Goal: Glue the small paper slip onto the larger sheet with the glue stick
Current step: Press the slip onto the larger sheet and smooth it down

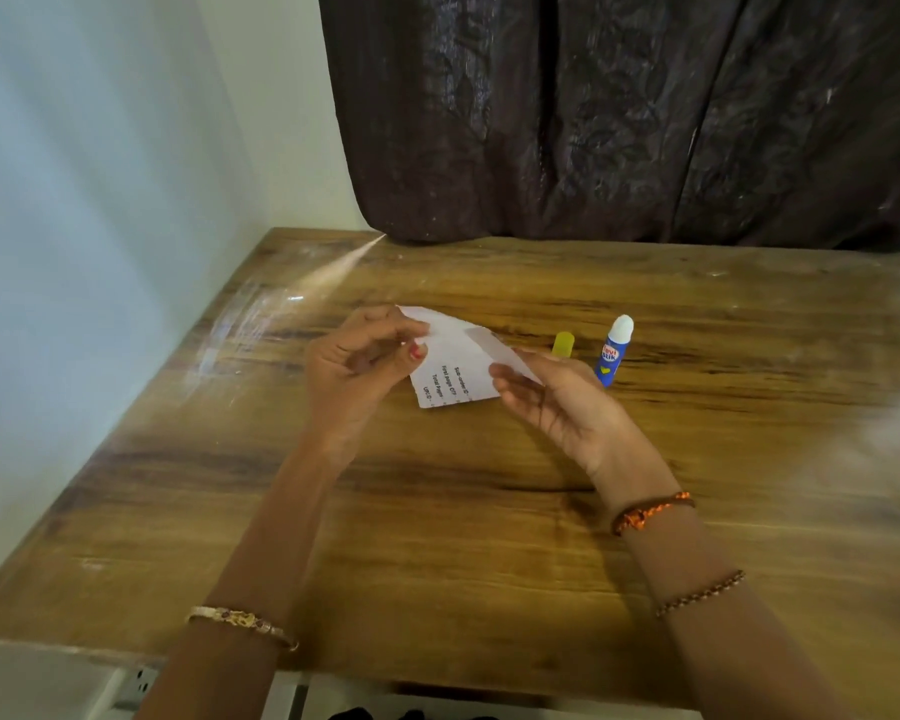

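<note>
A white printed sheet [450,368] is held just above the wooden table [437,537], with black text on its near part. My left hand [357,363] pinches its upper left edge. A smaller white paper slip [494,348] lies over the sheet's right side, and my right hand [552,402] grips it from the right with fingers underneath. To the right, an uncapped blue glue stick [613,351] stands upright on the table, white tip up. Its yellow cap [563,344] stands just left of it, partly behind my right hand.
A dark brown curtain [619,116] hangs behind the table's far edge. A pale wall [100,200] runs along the left side. The table's near edge [333,662] lies below my forearms, with a white socket strip [141,685] under it.
</note>
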